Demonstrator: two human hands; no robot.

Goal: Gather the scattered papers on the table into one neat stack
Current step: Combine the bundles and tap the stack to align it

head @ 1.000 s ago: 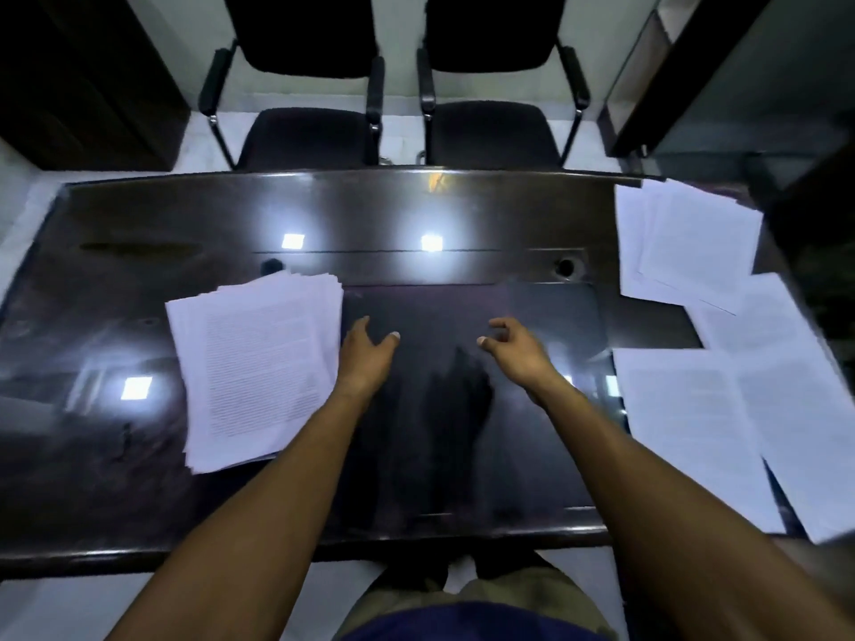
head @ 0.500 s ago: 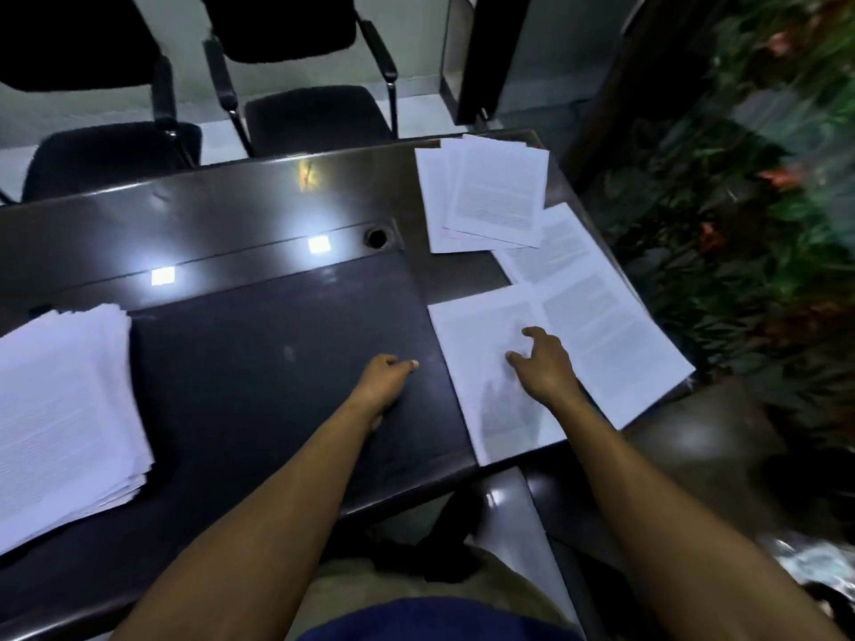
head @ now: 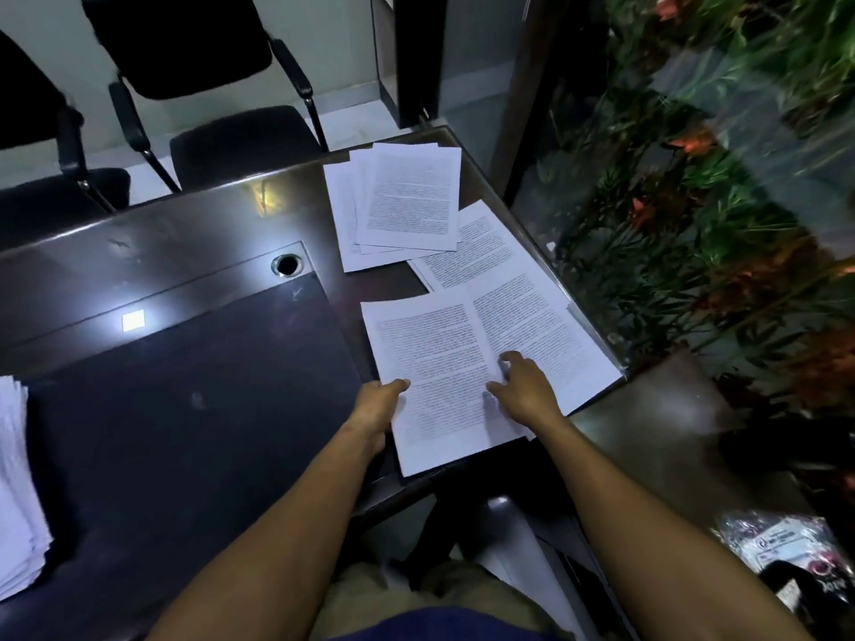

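White printed sheet (head: pixel 439 363) lies between both hands: left hand (head: pixel 377 404) pinches its edge, right hand (head: pixel 525 390) presses spread fingers.

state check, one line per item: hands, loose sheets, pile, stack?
left hand: holds near sheet's left edge
right hand: open, flat on near sheet
near sheet: flat, overhangs table edge
right sheet: flat, loose
far pile: fanned, untidy
stack: gathered, far left

Dim office corner with a glossy dark table (head: pixel 152 242).
Two black chairs (head: pixel 231 131) stand behind it on a pale floor (head: pixel 351 113); blurred plants (head: pixel 694 201) fill the right.
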